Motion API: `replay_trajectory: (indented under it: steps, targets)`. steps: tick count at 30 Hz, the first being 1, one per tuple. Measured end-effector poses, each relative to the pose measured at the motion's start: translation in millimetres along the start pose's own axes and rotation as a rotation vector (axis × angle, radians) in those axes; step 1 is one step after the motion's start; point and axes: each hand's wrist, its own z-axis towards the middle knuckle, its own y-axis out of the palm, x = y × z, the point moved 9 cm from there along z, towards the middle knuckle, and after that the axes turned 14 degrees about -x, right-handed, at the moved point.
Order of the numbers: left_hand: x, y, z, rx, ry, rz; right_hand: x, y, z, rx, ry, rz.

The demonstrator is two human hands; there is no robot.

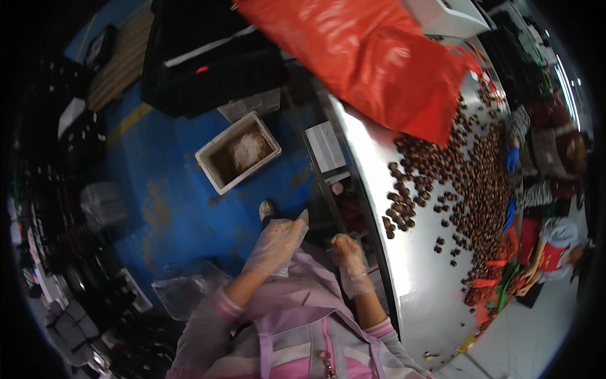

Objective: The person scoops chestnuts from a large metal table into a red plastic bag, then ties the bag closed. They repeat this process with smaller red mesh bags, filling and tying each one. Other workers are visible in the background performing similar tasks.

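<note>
My left hand, in a loose clear plastic glove, is in front of my lilac apron. A pale pointed piece at its fingertips may be the glove's loose end; whether it holds anything is unclear. My right hand, gloved the same way, has its fingers curled beside the edge of the stainless steel table. Nothing shows in it. Across the table lie many loose brown nuts that look like chestnuts, with a smaller cluster nearer me. Neither hand touches them.
A large red plastic bag covers the table's far end, near a white box. On the blue floor stands an open foam box with whitish residue. Opposite, people work, one in blue gloves. Red mesh bags lie near another person's hands.
</note>
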Motion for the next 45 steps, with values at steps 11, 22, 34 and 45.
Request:
replay_trajectory:
  steps: [11,22,34,45]
  targets:
    - [-178.6,-44.3,9.1,0.257,-0.037,-0.369,75.6,-33.4,224.6,0.287,0.204,-0.108]
    - [-304.4,19.8,54.7,0.328,-0.475,-0.922,-3.1,-203.8,443.4,0.372,-0.876,2.374]
    - [-378.6,49.4,179.1,0.345,-0.407,-0.677,-328.8,-146.4,477.9,-2.699,1.852,2.857]
    - [-369.0,26.4,236.4,0.19,-0.409,-0.96,-437.6,-195.4,561.7,-1.895,0.69,3.507]
